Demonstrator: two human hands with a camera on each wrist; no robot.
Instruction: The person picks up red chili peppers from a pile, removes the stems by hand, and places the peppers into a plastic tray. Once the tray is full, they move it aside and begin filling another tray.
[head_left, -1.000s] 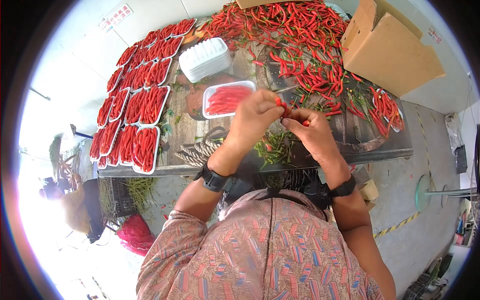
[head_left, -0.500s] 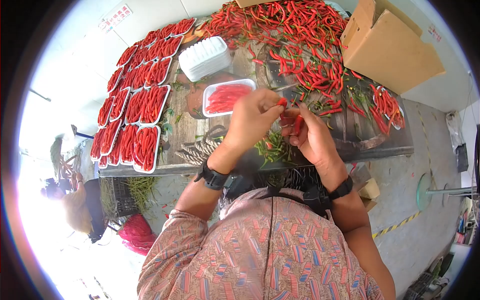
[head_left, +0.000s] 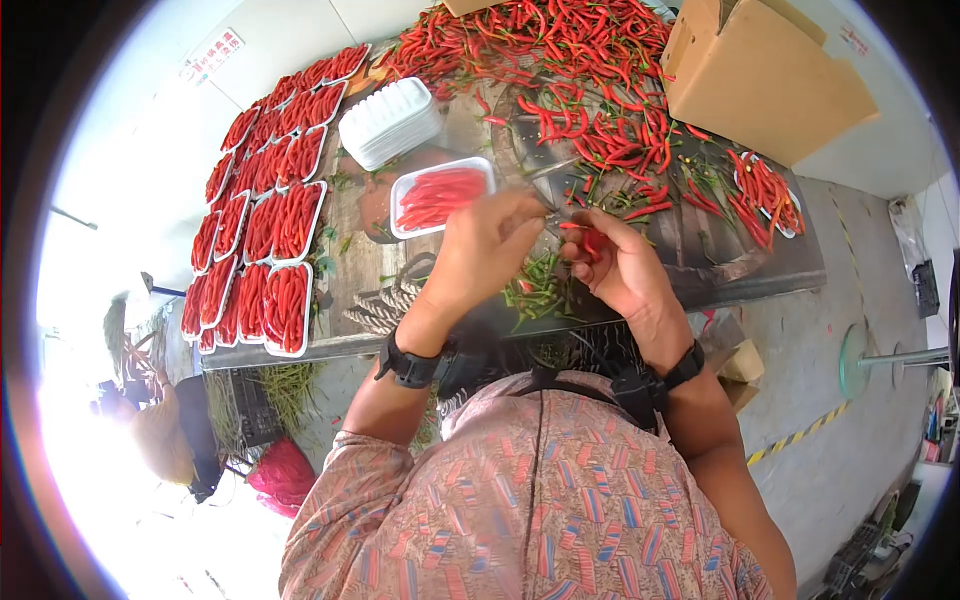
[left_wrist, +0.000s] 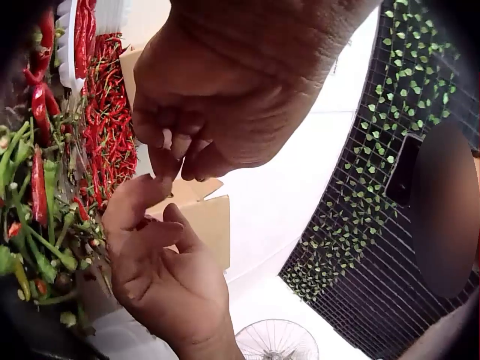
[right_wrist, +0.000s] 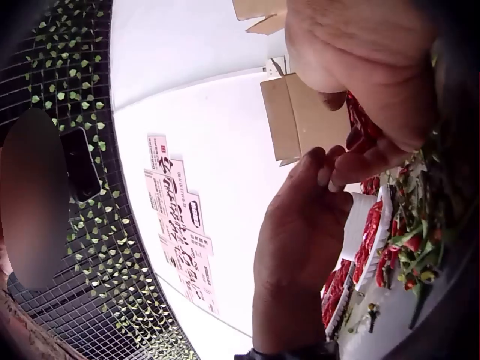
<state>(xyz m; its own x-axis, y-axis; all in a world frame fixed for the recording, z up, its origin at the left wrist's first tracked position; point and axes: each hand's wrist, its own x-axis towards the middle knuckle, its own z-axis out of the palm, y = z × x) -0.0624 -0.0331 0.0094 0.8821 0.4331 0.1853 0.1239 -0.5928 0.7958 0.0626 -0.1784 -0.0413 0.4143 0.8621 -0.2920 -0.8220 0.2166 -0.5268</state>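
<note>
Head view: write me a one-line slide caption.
Right hand holding slender red chillies, left hand close beside it, near a white rectangular tray of more chillies on a weathered wooden table.

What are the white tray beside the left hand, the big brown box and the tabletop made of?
White tray: probably foam or plastic; it is opaque with a pale raised rim.
Brown box: cardboard, by its matte brown sides and folding flaps.
Tabletop: apparently weathered wood, showing dull, streaky grain; its darker patches leave room for doubt.
</note>
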